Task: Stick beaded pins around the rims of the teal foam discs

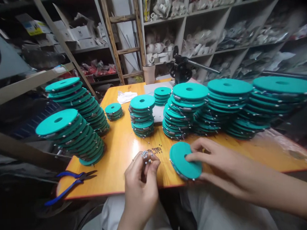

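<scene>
My right hand grips a green foam disc near the table's front edge, its fingers at the centre hole and around the right rim. White pin heads and dark line show along the disc's edge. My left hand is closed in a pinch, with a small cluster of pale pins at its fingertips. Just behind the left fingertips lies a scatter of small dark beads on the wooden table.
Stacks of green discs stand at the left, middle and right. Blue-handled pliers lie at the front left. Behind are white tissue, a cup and a black metal device.
</scene>
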{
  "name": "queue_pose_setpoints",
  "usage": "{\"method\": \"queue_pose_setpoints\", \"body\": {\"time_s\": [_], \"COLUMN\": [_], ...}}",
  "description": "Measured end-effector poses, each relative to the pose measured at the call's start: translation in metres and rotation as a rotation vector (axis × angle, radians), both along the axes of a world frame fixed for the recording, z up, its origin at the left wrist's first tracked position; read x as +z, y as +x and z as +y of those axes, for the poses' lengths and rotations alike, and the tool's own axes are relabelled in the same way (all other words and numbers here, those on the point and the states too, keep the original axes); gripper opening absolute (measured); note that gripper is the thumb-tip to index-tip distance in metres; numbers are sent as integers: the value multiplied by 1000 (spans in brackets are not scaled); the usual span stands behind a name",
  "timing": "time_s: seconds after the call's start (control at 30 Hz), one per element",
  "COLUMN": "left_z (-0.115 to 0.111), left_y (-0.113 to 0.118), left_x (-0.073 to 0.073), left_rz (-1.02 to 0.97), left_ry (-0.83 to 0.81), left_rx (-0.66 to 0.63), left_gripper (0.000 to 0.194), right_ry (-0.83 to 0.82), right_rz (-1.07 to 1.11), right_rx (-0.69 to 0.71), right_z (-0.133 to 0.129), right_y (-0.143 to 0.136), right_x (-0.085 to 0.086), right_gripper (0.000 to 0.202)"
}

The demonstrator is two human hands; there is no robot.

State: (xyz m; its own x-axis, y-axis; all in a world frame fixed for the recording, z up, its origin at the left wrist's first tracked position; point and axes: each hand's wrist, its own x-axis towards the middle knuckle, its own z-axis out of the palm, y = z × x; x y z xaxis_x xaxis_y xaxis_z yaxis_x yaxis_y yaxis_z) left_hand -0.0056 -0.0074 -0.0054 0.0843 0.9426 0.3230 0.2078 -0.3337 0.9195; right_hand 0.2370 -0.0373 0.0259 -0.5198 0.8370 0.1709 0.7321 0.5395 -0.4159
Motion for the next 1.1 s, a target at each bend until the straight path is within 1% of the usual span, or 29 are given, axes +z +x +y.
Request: {"method": "queue_pose_setpoints", "body": {"time_s": [0.1, 0.17, 0.23, 0.3, 0.37, 0.43, 0.53, 0.67, 0.77, 0.87, 1.0, 1.07, 1.1], "left_z": [7, 8, 8, 7, 6, 5, 5, 3, 2, 1, 0, 0, 0], "left_y": [4, 5, 6, 6, 6, 5, 3, 0, -2, -3, -3, -1, -1], "left_x": [-2, -3, -2, -1, 0, 0, -1, -2, -2, -3, -4, -4, -4], "left_rz": [92, 116, 95, 64, 31, 10, -19, -48, -16, 32, 114, 98, 61], "left_ry": [-124, -187, -245, -283, -292, -306, -333, -295, -269, -270, -278, -289, -300], "left_rx": [-91, -126, -147, -159, -161, -172, -202, -192, -200, -240, -250, -253, -256], "left_gripper": [22, 25, 27, 29, 29, 29, 31, 28, 25, 23, 24, 24, 24], "right_ry": [38, 71, 147, 240, 276, 238, 176, 215, 204, 150, 129, 140, 147], "right_rz": [-67, -63, 16, 117, 186, 261, 439, 612, 707, 773, 797, 791, 787], "right_rx": [-17, -46, -107, -155, -137, -102, -147, -298, -364, -380, -380, -382, -385], "right_z": [-6, -9, -9, -6, -1, 6, 12, 16, 17, 18, 17, 16, 15], "right_y": [17, 15, 1, -19, -41, -58, -70, -73, -75, -76, -78, -79, -80], "right_x": [-13, -15, -15, -16, -19, -24, -31, -34, -32, -31, -31, -31, -31], "right_gripper": [38, 40, 37, 34, 36, 34, 10, 10, 9, 8, 7, 7, 7]}}
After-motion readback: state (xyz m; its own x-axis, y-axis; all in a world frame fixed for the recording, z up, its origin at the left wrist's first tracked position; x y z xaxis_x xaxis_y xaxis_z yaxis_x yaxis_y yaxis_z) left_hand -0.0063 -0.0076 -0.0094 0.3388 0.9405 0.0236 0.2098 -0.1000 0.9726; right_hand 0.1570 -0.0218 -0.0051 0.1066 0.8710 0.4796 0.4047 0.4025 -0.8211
